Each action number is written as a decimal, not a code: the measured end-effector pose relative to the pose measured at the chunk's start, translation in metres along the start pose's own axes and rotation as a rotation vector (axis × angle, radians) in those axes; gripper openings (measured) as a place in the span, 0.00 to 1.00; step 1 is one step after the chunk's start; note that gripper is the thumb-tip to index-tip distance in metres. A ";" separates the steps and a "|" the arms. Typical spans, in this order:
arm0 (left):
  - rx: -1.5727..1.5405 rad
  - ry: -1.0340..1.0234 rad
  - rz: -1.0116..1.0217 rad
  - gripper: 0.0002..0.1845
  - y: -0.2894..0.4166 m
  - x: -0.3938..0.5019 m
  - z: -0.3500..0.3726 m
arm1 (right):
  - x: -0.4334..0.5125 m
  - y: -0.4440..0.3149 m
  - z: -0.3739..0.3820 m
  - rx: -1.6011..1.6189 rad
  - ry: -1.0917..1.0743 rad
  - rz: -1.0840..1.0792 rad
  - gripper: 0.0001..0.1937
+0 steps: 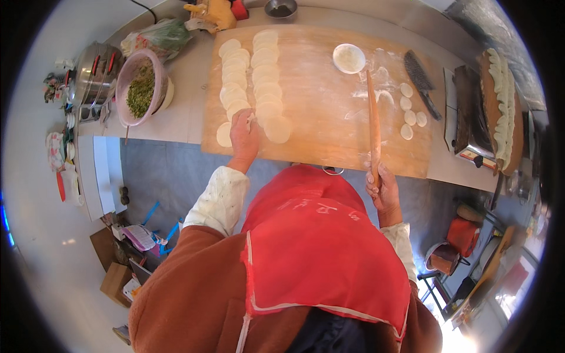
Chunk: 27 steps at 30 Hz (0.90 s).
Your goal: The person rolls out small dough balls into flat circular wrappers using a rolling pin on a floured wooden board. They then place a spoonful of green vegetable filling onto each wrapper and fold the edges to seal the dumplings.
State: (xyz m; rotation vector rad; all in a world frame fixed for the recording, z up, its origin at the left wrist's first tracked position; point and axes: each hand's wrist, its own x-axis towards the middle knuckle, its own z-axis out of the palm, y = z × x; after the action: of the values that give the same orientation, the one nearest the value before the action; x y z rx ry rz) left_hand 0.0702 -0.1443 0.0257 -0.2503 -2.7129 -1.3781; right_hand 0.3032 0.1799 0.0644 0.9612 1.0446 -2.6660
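My right hand (384,185) grips the near end of a wooden rolling pin (374,119), which points away from me across the floured wooden board (315,119). My left hand (244,136) is over the near part of two rows of thin round dough wrappers (267,73), fingers bent down among them. Whether a wrapper is between its fingers is hidden. One wrapper (278,129) lies just right of that hand, another (224,134) just left. Several small flattened dough discs (406,103) rest on the right of the board. A white bowl of flour (348,58) stands near the pin's far tip.
A cleaver (419,79) lies at the board's right edge. Beyond it are a gas stove (472,110) and a round tray of shaped dumplings (503,106). On the left stand a pink basin of chopped green filling (141,88) and a steel steamer pot (97,73). A metal bowl (281,9) sits behind.
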 end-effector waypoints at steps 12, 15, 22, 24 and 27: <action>0.677 -0.573 0.625 0.25 -0.005 -0.025 0.034 | -0.025 -0.016 -0.024 0.034 0.132 -0.084 0.22; 0.671 -0.617 0.588 0.24 -0.005 -0.025 0.024 | -0.028 -0.011 -0.029 0.045 0.144 -0.100 0.22; 0.567 -0.624 0.601 0.29 0.006 -0.013 0.026 | -0.046 -0.026 -0.040 0.088 0.181 -0.224 0.21; 0.491 -0.692 0.637 0.30 0.026 -0.012 0.037 | -0.056 -0.025 -0.047 0.100 0.223 -0.277 0.22; 0.347 -0.700 0.709 0.30 0.049 -0.008 0.091 | -0.072 -0.024 -0.055 0.085 0.286 -0.328 0.23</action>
State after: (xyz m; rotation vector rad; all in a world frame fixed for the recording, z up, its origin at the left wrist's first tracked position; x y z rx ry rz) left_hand 0.0867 -0.0431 0.0102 -1.7186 -2.7682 -0.6696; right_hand 0.3813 0.2259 0.0908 1.3238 1.2496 -2.9136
